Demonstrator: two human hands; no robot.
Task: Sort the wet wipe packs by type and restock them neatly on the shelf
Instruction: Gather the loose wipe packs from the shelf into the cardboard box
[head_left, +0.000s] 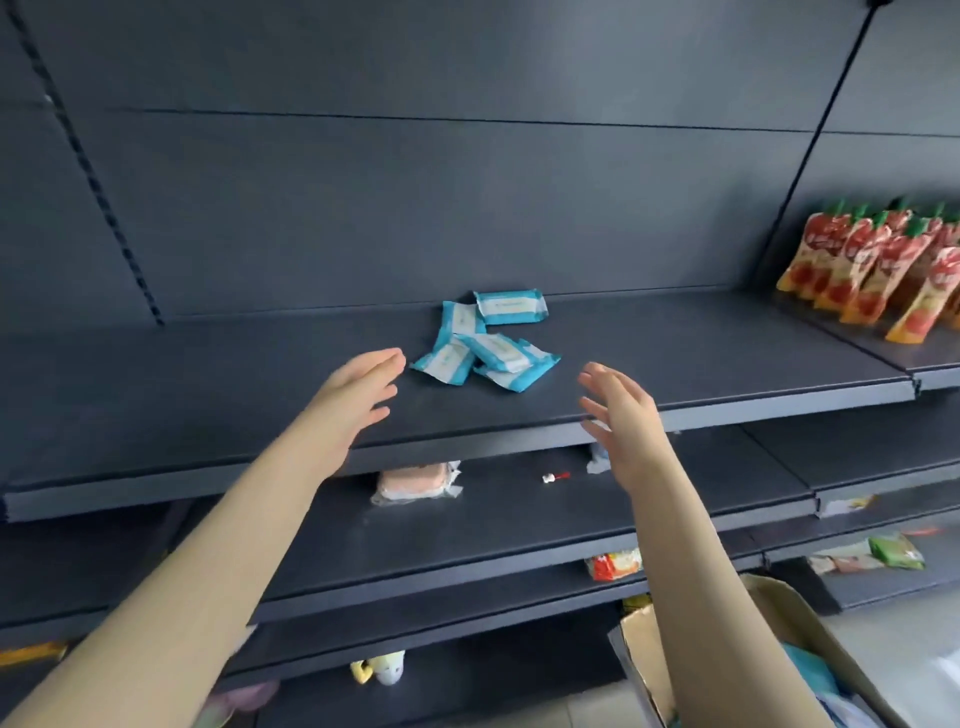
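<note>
Several blue-and-white wet wipe packs (485, 340) lie in a loose, overlapping heap on the dark grey upper shelf (208, 395). One pack (510, 306) sits a little behind the others, near the back panel. My left hand (358, 395) reaches over the shelf with straight fingers, its tips just left of the heap and apart from it. My right hand (621, 415) hovers over the shelf's front edge to the right of the heap, fingers spread, holding nothing. A pink pack in clear wrap (415, 480) lies on the shelf below.
Red and yellow spouted pouches (878, 270) stand on the upper shelf at the far right. A small red and white item (555, 476) lies on the second shelf. Snack packets (613, 564) sit lower down. An open cardboard box (769, 649) with blue contents stands at the bottom right.
</note>
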